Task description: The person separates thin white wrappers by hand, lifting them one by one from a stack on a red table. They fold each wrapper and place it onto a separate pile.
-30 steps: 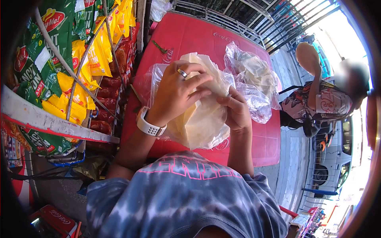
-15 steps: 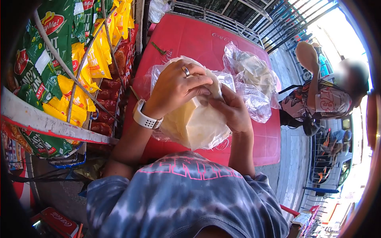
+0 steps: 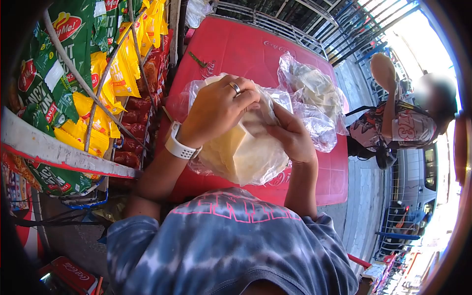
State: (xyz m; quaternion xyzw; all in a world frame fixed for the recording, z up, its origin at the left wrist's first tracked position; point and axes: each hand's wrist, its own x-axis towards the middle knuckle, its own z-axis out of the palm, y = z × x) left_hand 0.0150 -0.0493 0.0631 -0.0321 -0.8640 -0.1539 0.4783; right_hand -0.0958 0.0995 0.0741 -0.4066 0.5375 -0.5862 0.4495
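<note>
A stack of thin pale wrappers [image 3: 246,152] lies in clear plastic on the red table [image 3: 236,46]. My left hand [image 3: 219,108], with a ring and a white watch [image 3: 181,142], is over the stack's upper left, its fingers pinched on the edge of the wrappers. On the right side, my right hand [image 3: 293,133] grips the same edge between thumb and fingers. The two hands nearly meet at the far edge. A second plastic bag of pale wrappers [image 3: 314,88] rests to the right, beyond my right hand.
Green and yellow snack packs [image 3: 64,64] hang behind a metal rack at the left. Metal bars [image 3: 285,19] border the table's far side. A person [image 3: 408,118] with a raised round fan [image 3: 383,71] is at the right. A green scrap [image 3: 197,59] lies on the table.
My right thumb and fingers have shifted slightly along the wrapper edge. My left fingers have moved a little. The vehicle in the right background has shifted.
</note>
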